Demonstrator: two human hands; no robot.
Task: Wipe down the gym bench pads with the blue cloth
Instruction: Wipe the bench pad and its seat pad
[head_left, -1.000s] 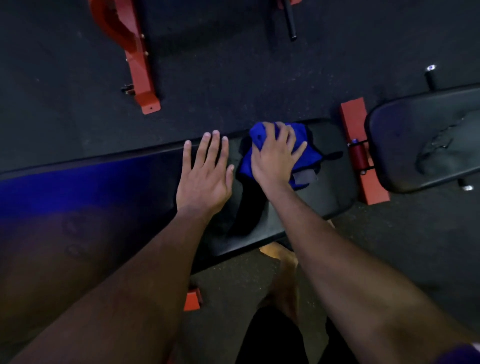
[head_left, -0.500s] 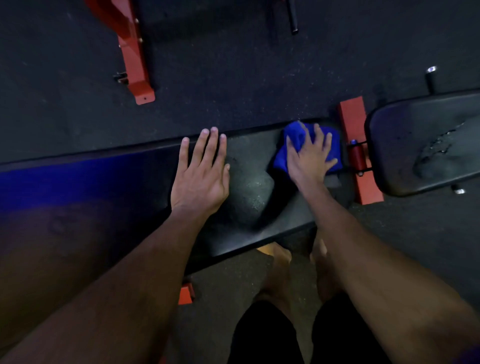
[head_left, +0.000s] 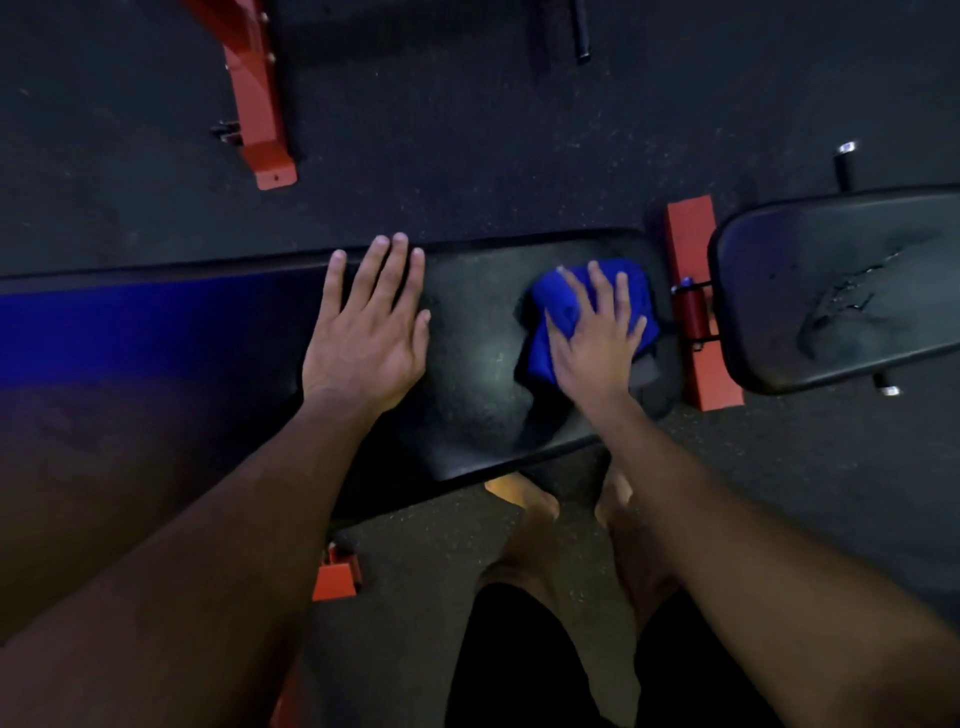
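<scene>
Cloth: middle hidden under right hand.
Long pad: left end cut by frame edge, near side hidden behind left forearm.
Seat pad: right part cut by frame edge.
Red frame: top cut off.
Feet: toes hidden under long pad.

Bench pad black vinyl, slight sheen; blue cloth soft fabric.
</scene>
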